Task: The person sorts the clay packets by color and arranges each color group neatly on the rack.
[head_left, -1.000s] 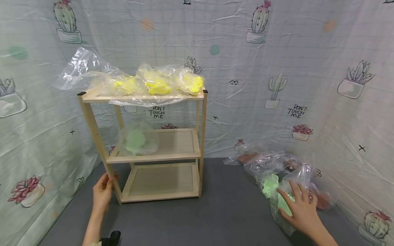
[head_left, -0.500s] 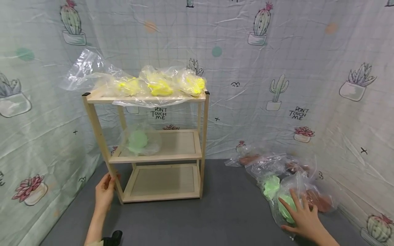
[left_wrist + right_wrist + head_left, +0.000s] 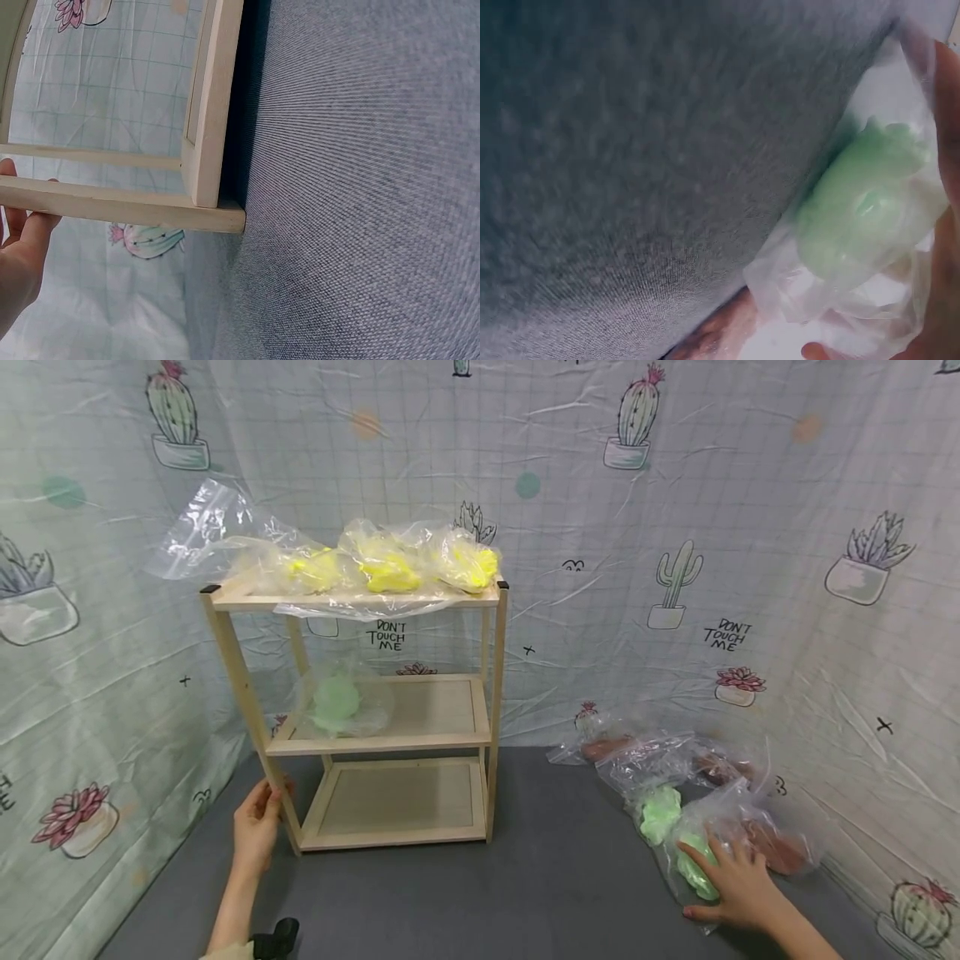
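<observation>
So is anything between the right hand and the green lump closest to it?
Just the clear plastic bag around the green lump. The right hand is spread over it, and nothing else shows between them.

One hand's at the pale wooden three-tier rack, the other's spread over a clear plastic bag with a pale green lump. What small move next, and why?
I'd probably curl the right hand around the clear plastic bag with the pale green lump: the hand is spread over it, not yet closed, while the left hand holds the wooden rack.
</observation>
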A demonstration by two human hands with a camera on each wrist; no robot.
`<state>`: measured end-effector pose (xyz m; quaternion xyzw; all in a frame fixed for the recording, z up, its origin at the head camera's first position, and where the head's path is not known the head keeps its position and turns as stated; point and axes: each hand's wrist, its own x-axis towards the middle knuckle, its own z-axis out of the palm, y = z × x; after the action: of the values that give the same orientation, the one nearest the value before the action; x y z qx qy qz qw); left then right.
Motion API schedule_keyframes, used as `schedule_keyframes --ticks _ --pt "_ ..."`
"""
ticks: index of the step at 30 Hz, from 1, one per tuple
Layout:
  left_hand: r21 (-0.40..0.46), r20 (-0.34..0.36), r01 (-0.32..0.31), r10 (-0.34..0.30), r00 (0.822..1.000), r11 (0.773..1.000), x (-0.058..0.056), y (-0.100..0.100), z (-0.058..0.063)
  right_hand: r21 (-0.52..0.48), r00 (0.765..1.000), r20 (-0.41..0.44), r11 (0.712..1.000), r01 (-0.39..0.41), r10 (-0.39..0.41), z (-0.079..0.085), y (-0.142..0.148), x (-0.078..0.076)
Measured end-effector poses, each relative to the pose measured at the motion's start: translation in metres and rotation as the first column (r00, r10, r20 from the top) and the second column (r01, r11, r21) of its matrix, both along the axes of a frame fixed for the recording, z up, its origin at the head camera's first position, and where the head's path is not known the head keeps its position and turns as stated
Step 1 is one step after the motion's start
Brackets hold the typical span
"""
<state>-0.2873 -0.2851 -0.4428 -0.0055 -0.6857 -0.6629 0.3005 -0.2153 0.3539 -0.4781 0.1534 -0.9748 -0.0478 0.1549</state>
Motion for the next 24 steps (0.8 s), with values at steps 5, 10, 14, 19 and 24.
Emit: schedule_keyframes --ticks 5,10,14,19,24 --pt "-0.021 -0.011 -0.011 0.011 1.0 1.0 0.0 0.0 -0.001 0.024 0.998 -0.051 0.999 -0.029 0.031 -0.001 0.002 -0.008" --pt "-0.034 0.008 -0.031 0.032 0.999 0.999 -0.001 0.0 -0.001 0.028 0.999 -0.031 0.999 -0.034 0.034 -0.001 0.002 -0.012" --pt "-0.018 0.03 -0.027 0.028 0.999 0.999 -0.002 0.001 0.001 0.01 1.0 0.011 1.0 -0.026 0.026 0.0 0.001 -0.016" --pt "-0.021 0.035 -0.034 0.035 0.999 0.999 0.0 0.002 0.002 -0.009 0.998 -0.015 0.998 -0.059 0.059 0.0 -0.001 -0.016" --pt "-0.011 0.041 -0.037 0.037 0.998 0.999 0.001 0.003 0.003 -0.032 0.997 -0.038 0.997 -0.071 0.07 -0.001 -0.004 -0.014"
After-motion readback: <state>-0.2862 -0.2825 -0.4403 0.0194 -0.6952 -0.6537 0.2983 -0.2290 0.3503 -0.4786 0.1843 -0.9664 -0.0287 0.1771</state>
